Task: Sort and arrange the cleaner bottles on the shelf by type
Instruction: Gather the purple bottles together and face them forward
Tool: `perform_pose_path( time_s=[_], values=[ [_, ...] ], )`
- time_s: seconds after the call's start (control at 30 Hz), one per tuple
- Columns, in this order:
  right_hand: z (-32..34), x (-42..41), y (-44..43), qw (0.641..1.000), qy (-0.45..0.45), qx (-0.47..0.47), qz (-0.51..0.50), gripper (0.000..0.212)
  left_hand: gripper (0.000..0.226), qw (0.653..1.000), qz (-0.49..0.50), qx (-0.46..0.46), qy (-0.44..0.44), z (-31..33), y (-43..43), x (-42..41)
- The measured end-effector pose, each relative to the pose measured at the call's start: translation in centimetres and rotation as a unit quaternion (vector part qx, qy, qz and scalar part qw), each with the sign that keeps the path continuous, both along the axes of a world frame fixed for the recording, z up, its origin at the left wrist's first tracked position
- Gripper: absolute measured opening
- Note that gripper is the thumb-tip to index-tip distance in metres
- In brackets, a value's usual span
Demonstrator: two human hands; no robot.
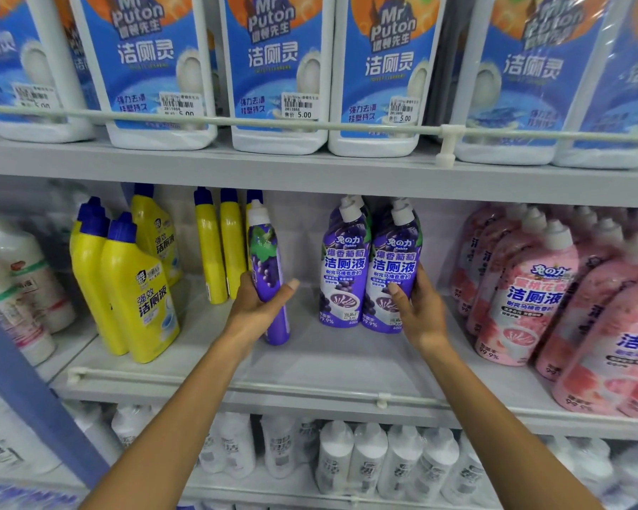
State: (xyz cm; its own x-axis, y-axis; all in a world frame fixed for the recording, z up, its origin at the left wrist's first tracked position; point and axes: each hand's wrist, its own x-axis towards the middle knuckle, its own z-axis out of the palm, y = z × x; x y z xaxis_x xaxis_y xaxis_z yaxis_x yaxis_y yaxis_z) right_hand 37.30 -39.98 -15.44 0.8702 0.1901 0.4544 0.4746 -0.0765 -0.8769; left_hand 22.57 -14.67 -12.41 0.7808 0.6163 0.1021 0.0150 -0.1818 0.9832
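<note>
We're on the middle shelf (328,366), and the sort looks well along. The pink toilet-cleaner bottles (538,288) are massed on the right and the yellow toilet-cleaner bottles (137,288) are grouped on the left. In the centre, the purple grape bottles (347,274) stand in short rows, caps up, labels facing us.

What's left, we'd say, is one stray: the loose purple bottle (267,259), just beside the yellow ones and apart from its own kind. Its long axis runs near vertical with the cap on top, leaning slightly, and its narrow side is turned to us. Whether its base touches the shelf, we can't tell.

The left hand (258,307) has its fingers wrapped round that stray. The right hand (420,311) clasps the front-right purple bottle (395,266), thumb across the label.
</note>
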Motion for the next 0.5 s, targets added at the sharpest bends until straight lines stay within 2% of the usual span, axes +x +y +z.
perform_pose_path(
  time_s=[0.17,0.27,0.4,0.5],
  values=[
    [-0.1,0.0,0.0,1.0,0.005,-0.015,-0.011,0.06,0.1,0.995,-0.083,0.046,0.043,-0.1,-1.8,-0.2],
    [0.1,-0.1,0.0,1.0,0.0,-0.021,-0.015,0.06,0.083,0.984,-0.154,0.068,0.065,-0.4,-2.7,-0.8],
    [0.0,-0.2,-0.1,1.0,0.0,-0.017,-0.012,0.062,0.077,0.981,-0.097,0.148,0.076,-0.5,-4.5,0.0],
    [-0.1,-0.2,-0.1,1.0,0.004,-0.007,-0.002,0.075,0.079,0.983,-0.037,0.163,0.077,-1.0,-6.6,1.2]
  ],
)
